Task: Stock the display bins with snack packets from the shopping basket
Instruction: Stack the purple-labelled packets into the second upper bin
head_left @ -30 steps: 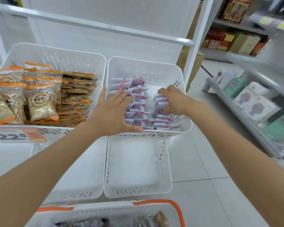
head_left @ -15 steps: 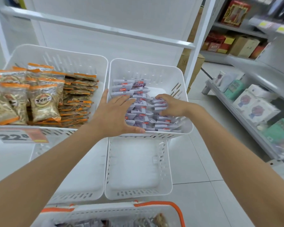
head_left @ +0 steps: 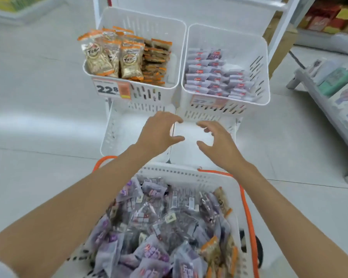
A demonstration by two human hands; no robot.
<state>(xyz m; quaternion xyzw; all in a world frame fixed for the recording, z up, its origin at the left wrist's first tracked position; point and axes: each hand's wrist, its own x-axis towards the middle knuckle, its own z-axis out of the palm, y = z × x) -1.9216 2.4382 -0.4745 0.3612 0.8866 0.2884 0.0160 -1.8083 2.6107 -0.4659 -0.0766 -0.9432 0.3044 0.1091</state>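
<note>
A white shopping basket (head_left: 191, 174) with orange handles fills the bottom of the view, heaped with purple snack packets (head_left: 149, 227) and a few orange-edged ones. Above it stand two upper display bins: the left bin (head_left: 175, 33) holds orange-trimmed snack bags (head_left: 117, 57), the right bin (head_left: 263, 63) holds rows of pale purple packets (head_left: 213, 77). My left hand (head_left: 159, 133) and my right hand (head_left: 219, 141) hover empty, fingers spread, over the lower bins, between the basket and the upper bins.
Two empty white lower bins (head_left: 113, 129) sit under the upper ones. A price tag (head_left: 111, 89) reading 22.8 hangs on the left bin. A low shelf with boxed goods (head_left: 338, 81) runs along the right. White rack posts (head_left: 279, 27) rise behind the bins.
Both hands have left the purple packets in the right upper bin and pulled back toward me, now empty over the lower bins. The view has tilted down, bringing the basket fully in.
</note>
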